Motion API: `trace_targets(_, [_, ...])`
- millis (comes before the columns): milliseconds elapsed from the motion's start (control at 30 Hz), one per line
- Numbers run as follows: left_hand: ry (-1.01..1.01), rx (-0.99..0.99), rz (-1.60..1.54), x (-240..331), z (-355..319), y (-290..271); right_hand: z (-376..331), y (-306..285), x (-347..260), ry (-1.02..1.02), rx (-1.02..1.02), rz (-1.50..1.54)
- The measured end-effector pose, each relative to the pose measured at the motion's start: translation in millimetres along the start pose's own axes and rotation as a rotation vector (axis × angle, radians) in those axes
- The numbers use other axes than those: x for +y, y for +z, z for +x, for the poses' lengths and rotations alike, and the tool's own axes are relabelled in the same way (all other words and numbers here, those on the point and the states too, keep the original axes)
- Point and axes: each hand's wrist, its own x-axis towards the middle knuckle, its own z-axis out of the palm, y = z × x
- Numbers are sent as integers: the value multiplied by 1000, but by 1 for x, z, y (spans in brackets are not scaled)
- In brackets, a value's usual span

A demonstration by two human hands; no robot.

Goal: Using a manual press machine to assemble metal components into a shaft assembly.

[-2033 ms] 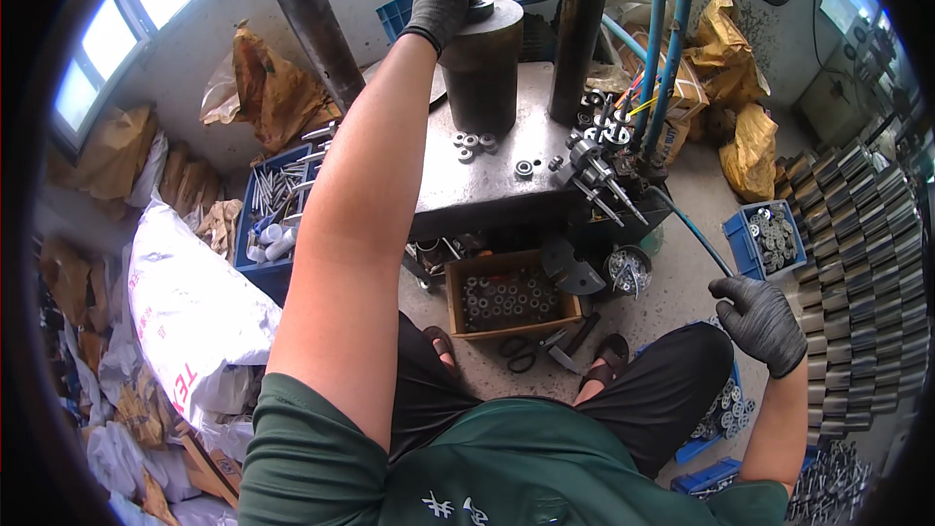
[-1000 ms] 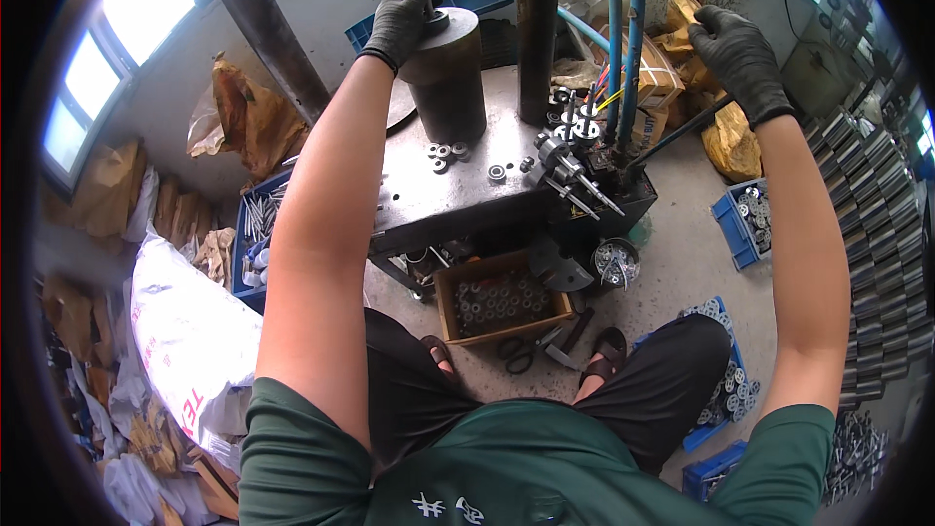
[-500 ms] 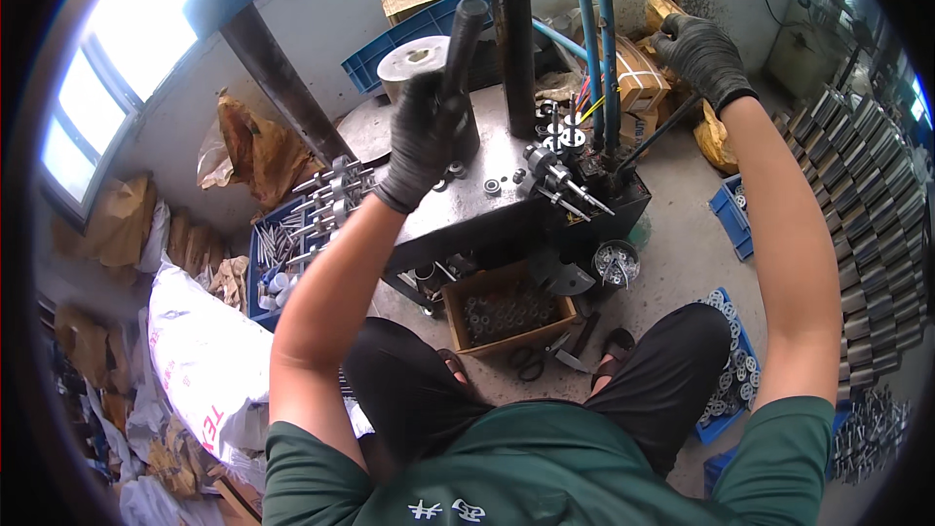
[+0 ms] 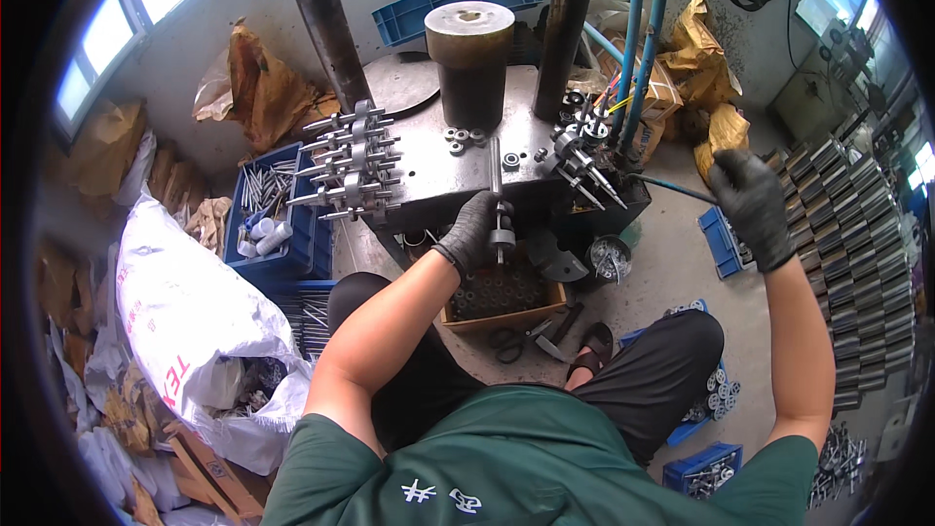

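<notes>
My left hand (image 4: 469, 232), in a dark grey glove, is closed around a steel shaft (image 4: 496, 168) with ring-shaped parts on its lower end. It holds the shaft upright at the front edge of the metal machine table (image 4: 424, 197). My right hand (image 4: 752, 209), gloved too, is curled at the outer end of a thin lever (image 4: 672, 187) that slopes down from the machine's right side; the fingers hide the lever's tip. Several shafts with rotor-like discs (image 4: 355, 161) lie at the table's left, and more shafts (image 4: 581, 164) lie at its right. Small bearings (image 4: 464, 140) rest between them.
A thick steel cylinder (image 4: 470, 63) rises from the table between dark posts (image 4: 567, 29). Below is a wooden box (image 4: 545, 312) of small round parts. A blue crate (image 4: 314, 251) and white sack (image 4: 185, 312) stand left. Stacked metal cylinders (image 4: 857, 253) line the right.
My left hand has come down from before the thick cylinder to the table's front edge with the shaft. My right hand has dropped, and the lever has swung from pointing up to pointing down.
</notes>
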Motion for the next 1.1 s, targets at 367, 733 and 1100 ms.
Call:
trace_targets(367, [-28,10,31,-30,2,-12,-88,123,-102,72,-15,730])
trace_targets(733, [451,-283,377,-36,-54,-4,-131,245,-119,468,-449,1548])
trace_targets(1100, [469,-379,532,-16,-67,4,-114,224,-130,780,-278,2127])
